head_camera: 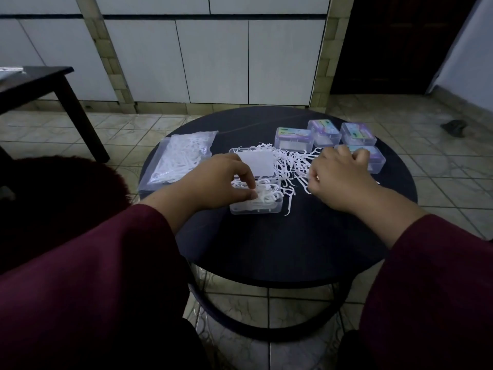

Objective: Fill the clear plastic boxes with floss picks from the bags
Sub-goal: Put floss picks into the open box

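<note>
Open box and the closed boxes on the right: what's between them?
Head view: a loose pile of floss picks lies on the table between the open box and the closed boxes.

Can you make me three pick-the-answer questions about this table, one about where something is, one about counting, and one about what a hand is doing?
1. Where is the bag of floss picks?
A. On the table's left side
B. On the floor
C. On top of the closed boxes

2. How many closed boxes with colourful labels are there?
A. Two
B. Four
C. Six

3. What is the left hand doing?
A. Lying flat on the bag
B. Hanging off the table
C. Pinching floss picks at the open clear box

Answers:
1 A, the bag lies at the left edge of the round black table.
2 B, four closed boxes cluster at the far right.
3 C, its fingers close on white picks over the open box.
</note>
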